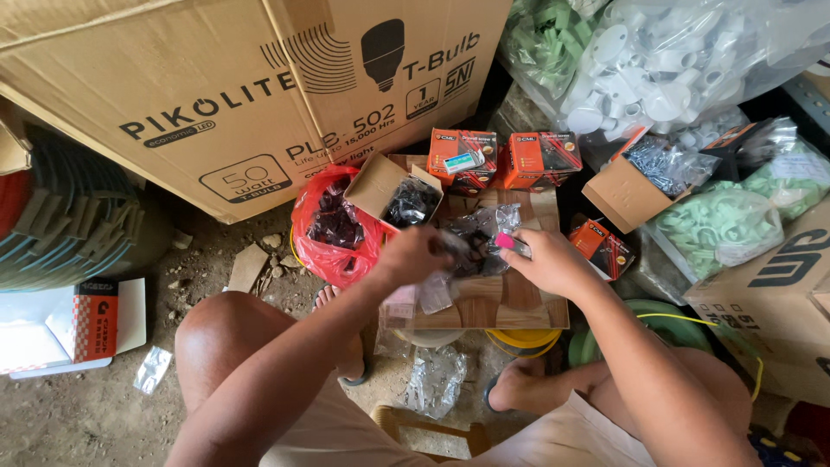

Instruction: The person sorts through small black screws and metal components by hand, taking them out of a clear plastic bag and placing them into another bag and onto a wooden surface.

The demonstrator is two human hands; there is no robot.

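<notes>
Hands over wooden board (pixel 510 298): left hand (pixel 413 255) fingers clenched on clear bag (pixel 471 238); right hand (pixel 549 262) fingers pinching pink lighter (pixel 504 241).

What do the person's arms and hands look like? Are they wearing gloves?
No gloves. The left hand and right hand are bare, and both forearms are bare too, with no sleeves, watch or rings showing.

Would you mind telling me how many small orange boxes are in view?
3: two side by side behind the board, left and right; one by the right hand. Others may be hidden.
</notes>
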